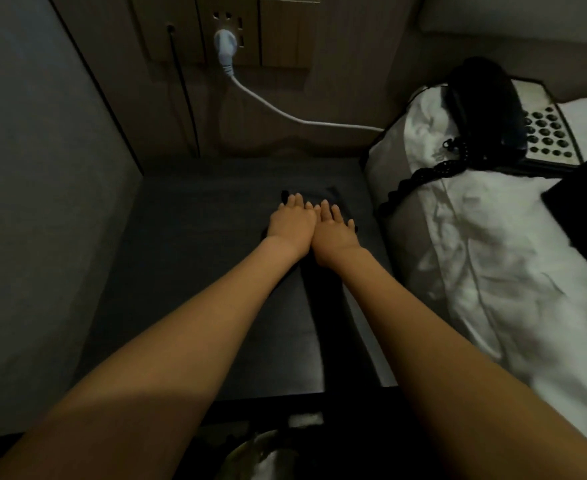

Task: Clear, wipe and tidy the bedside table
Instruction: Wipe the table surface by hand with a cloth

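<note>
While both arms reach forward over the dark bedside surface (188,271), the left hand (290,221) and right hand (335,230) lie side by side, touching along their inner edges, fingers straight and flat. They press down on a dark cloth (333,197) that is hard to tell from the tabletop in this dim light; only its far edge and corners show past the fingertips. So the cloth sits directly under the hands, toward the back and right of the surface. Its long axis I cannot tell, since the hands hide most of it.

Wiping looks to be the step in hand. Both hands are equally on the cloth, the right one nearer the bed edge. Most uncovered tabletop lies to the left and toward the person, so the likely stroke runs back along the line of the forearms or sideways to the left.

Off to the right, a black corded telephone (513,119) rests on the white bedding (475,254), apparently cleared away. A white plug (226,43) sits in the wall socket, its cable (285,114) trailing toward the bed, above the wiping path.
</note>
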A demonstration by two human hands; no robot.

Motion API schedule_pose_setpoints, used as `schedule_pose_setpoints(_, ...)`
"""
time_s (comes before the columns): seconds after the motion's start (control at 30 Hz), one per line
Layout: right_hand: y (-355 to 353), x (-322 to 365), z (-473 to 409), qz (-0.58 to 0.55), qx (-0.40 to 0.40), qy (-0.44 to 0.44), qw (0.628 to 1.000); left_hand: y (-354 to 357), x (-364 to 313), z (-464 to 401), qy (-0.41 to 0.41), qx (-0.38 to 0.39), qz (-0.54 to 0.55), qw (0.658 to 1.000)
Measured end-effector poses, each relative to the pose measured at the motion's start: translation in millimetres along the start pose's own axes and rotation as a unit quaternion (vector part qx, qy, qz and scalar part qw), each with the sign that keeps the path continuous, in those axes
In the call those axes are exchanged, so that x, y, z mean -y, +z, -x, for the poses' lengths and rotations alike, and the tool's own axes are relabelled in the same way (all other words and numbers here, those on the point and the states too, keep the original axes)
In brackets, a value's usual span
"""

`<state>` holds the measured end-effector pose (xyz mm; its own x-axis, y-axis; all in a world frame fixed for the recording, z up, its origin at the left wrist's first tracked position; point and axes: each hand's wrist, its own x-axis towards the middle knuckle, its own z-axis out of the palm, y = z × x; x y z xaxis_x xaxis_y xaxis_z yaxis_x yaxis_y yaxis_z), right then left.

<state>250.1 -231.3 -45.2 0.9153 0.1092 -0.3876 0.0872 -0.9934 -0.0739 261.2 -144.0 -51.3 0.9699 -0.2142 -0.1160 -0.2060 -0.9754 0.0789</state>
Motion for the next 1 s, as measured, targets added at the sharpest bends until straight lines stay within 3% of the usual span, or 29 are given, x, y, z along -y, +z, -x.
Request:
schedule_pose_setpoints(0.57,-4,-69,-10,-0.018,0.001,0.042,0.999,-10,-61,-32,0.088,0.049,-0.022,0.995)
schedule_pose_setpoints(1.0,-14,-51,-42,0.029,-0.024,0.025,0.999,-14,-35,-54,0.060,0.022,-0.019,0.998)
